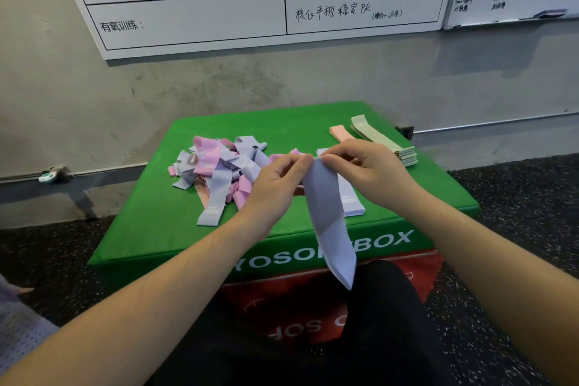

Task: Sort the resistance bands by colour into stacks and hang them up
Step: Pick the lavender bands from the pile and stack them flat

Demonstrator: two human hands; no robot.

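Lilac band (329, 222): one, pinched at its top edge by my left hand (275, 178) and right hand (369, 172), hanging over the green box (150, 229). Three sorted stacks: lilac (352, 197), pink (340, 133), green (385, 141). The unsorted heap (219, 169), far left, cannot be counted.

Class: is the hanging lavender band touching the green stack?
Apart. The head view shows the lavender band pinched by both hands, green box top between it and the green stack.

Bare green counter (150, 229) lies open along the near left edge. A tangled band pile (219, 172) blocks the left middle; sorted stacks (385, 141) crowd the right side.
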